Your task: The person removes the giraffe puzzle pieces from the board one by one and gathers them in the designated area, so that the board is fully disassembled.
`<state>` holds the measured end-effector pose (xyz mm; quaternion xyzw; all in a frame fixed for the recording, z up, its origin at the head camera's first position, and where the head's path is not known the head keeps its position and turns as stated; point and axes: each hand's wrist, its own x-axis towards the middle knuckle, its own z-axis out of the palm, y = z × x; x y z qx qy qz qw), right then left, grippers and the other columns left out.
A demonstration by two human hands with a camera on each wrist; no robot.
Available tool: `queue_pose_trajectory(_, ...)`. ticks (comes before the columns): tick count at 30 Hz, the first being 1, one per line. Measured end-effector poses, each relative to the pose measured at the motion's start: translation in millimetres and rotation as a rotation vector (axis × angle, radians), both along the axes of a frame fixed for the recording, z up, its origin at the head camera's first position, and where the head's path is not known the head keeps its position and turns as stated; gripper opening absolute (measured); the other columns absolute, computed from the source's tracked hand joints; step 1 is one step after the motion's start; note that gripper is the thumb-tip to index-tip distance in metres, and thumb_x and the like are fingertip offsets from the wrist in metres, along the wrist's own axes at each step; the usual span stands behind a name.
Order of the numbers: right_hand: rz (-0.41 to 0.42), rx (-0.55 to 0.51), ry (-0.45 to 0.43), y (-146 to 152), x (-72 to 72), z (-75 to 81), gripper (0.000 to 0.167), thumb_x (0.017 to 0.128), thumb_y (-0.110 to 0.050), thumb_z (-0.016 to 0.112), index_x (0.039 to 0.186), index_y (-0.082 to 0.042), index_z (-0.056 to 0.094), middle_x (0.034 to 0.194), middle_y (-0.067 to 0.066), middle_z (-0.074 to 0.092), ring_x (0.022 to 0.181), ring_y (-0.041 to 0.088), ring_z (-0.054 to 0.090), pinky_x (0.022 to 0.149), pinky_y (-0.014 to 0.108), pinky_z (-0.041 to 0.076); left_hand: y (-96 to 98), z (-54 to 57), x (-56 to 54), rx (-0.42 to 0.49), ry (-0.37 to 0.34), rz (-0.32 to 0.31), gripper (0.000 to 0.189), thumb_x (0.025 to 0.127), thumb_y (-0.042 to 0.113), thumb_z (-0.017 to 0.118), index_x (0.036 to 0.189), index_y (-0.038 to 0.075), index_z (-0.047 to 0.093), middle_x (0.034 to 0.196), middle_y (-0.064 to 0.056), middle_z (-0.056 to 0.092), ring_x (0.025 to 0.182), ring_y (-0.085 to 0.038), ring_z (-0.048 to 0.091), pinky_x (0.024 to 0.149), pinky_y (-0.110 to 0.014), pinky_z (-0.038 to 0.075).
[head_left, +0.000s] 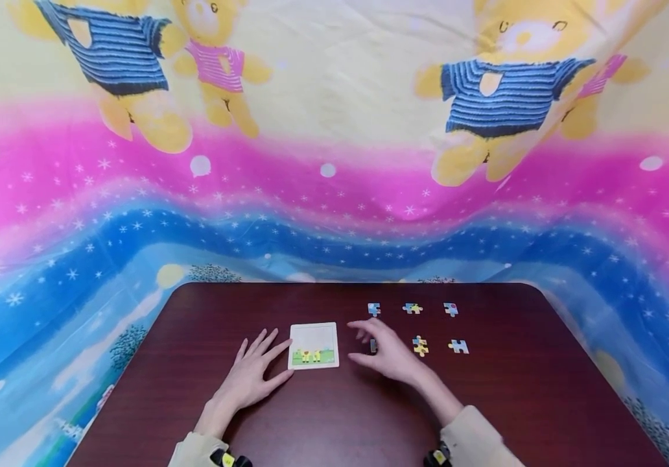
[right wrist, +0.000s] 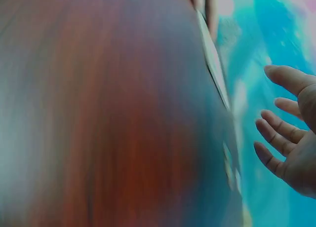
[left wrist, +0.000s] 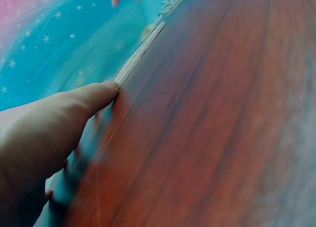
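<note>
A square puzzle board (head_left: 314,338) with a pale frame lies on the table, its lower strip showing yellow figures on green. My left hand (head_left: 255,371) rests beside it with fingers spread, thumb and forefinger touching its left edge. In the left wrist view the thumb (left wrist: 101,94) meets the board's edge (left wrist: 140,54). My right hand (head_left: 389,353) hovers right of the board, fingers loosely bent and apart, nothing between them. Beneath it a puzzle piece (head_left: 373,346) is partly hidden. In the right wrist view the right hand (right wrist: 296,133) is held above the table, its fingers apart.
More loose puzzle pieces lie in two rows at the right: one upper left (head_left: 374,309), one upper middle (head_left: 413,309), one upper right (head_left: 450,309), one lower middle (head_left: 420,346), one lower right (head_left: 459,346). A printed bear curtain (head_left: 334,194) hangs behind the dark table (head_left: 323,421).
</note>
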<state>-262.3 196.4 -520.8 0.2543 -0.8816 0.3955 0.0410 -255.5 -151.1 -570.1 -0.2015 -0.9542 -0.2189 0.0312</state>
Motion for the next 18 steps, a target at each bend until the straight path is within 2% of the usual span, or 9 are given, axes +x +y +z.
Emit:
queue_pose_trajectory(4, 0.073, 0.001, -0.042, -35, -4.9, -11.2, 0.054, 0.093, -0.017, 0.088, 0.142, -0.001, 0.07, 0.112, 0.013, 0.068, 0.101, 0.024, 0.065, 0.089, 0.03, 0.058, -0.3, -2.9, -0.4, 0.007, 0.011, 0.002, 0.066, 0.103, 0.057, 0.069, 0.161, 0.028, 0.059, 0.176, -0.016, 0.043, 0.168, -0.044, 0.031, 0.131, -0.077, 0.02)
queue_pose_trajectory(8, 0.111, -0.011, -0.058, -60, -10.4, -22.8, 0.054, 0.092, -0.019, 0.089, 0.14, -0.002, 0.071, 0.112, 0.012, 0.067, 0.097, 0.022, 0.063, 0.084, 0.028, 0.054, -1.0, -4.9, -0.5, 0.009, 0.013, 0.007, 0.065, 0.103, 0.058, 0.068, 0.16, 0.028, 0.06, 0.176, -0.015, 0.043, 0.168, -0.043, 0.031, 0.132, -0.077, 0.02)
queue_pose_trajectory(13, 0.101, -0.014, 0.045, -76, -35.6, -70.3, 0.051, 0.088, -0.022, 0.091, 0.134, -0.008, 0.075, 0.106, -0.003, 0.064, 0.09, 0.001, 0.056, 0.08, 0.019, 0.053, -1.8, -5.8, 0.5, 0.02, 0.027, 0.006, 0.064, 0.104, 0.057, 0.068, 0.159, 0.028, 0.061, 0.176, -0.015, 0.044, 0.168, -0.044, 0.032, 0.131, -0.077, 0.02)
queue_pose_trajectory(15, 0.072, -0.003, 0.063, -79, -42.4, -82.3, 0.045, 0.087, -0.02, 0.092, 0.129, -0.01, 0.078, 0.103, -0.008, 0.063, 0.088, -0.004, 0.054, 0.079, 0.017, 0.053, -1.7, -6.0, 0.3, 0.027, 0.036, 0.006, 0.064, 0.103, 0.057, 0.069, 0.159, 0.027, 0.061, 0.175, -0.015, 0.044, 0.168, -0.044, 0.032, 0.131, -0.077, 0.02)
queue_pose_trajectory(17, 0.064, 0.004, 0.072, -81, -42.3, -82.7, 0.039, 0.089, -0.018, 0.091, 0.124, -0.008, 0.079, 0.101, -0.006, 0.064, 0.086, -0.002, 0.054, 0.076, 0.019, 0.053, -0.9, -6.6, 0.6, 0.031, 0.041, 0.005, 0.064, 0.103, 0.056, 0.069, 0.159, 0.027, 0.061, 0.175, -0.015, 0.044, 0.168, -0.044, 0.032, 0.131, -0.077, 0.02)
queue_pose_trajectory(18, 0.066, -0.003, 0.067, -82, -39.2, -77.4, 0.037, 0.089, -0.018, 0.091, 0.122, -0.006, 0.08, 0.101, -0.003, 0.065, 0.085, -0.001, 0.054, 0.076, 0.02, 0.053, -0.6, -6.9, 0.6, 0.032, 0.044, 0.005, 0.064, 0.103, 0.056, 0.07, 0.159, 0.027, 0.061, 0.175, -0.015, 0.044, 0.168, -0.044, 0.032, 0.131, -0.077, 0.02)
